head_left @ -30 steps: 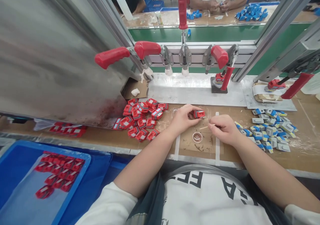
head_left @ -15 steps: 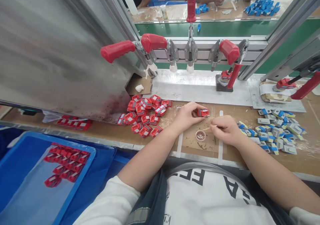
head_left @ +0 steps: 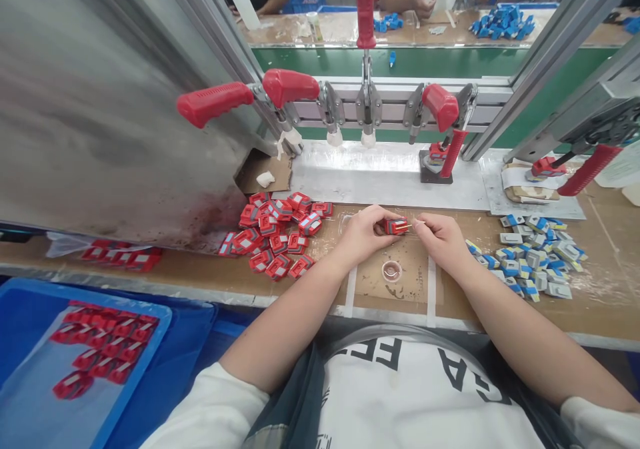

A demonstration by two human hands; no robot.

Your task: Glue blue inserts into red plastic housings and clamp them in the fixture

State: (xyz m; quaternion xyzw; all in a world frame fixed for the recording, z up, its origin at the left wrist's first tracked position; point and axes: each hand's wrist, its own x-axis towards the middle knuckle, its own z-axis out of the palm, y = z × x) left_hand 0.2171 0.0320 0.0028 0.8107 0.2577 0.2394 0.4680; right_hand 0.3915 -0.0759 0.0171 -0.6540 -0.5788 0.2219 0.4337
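My left hand (head_left: 367, 234) pinches a small red and grey plastic part (head_left: 397, 226) above the bench. In my right hand (head_left: 441, 236) is a thin wooden stick (head_left: 411, 225), closed between thumb and fingers, its tip against the right side of that part. Just below them sits a small round cup of brownish liquid (head_left: 391, 272), with drips on the cardboard around it. Left of my hands lies a pile of red and grey parts (head_left: 279, 236). To the right, blue, grey and yellow parts (head_left: 535, 256) lie heaped near my right wrist.
Toggle clamps with red handles (head_left: 367, 96) line the rail ahead; one presses a red part on a black block (head_left: 436, 169). A blue tray (head_left: 163, 329) with rows of red parts stands lower left. Across the bench, another person's hand (head_left: 424, 1) is near blue parts.
My right hand has raised the stick from beside the cup to the red part in my left hand. The whole view has shifted slightly.
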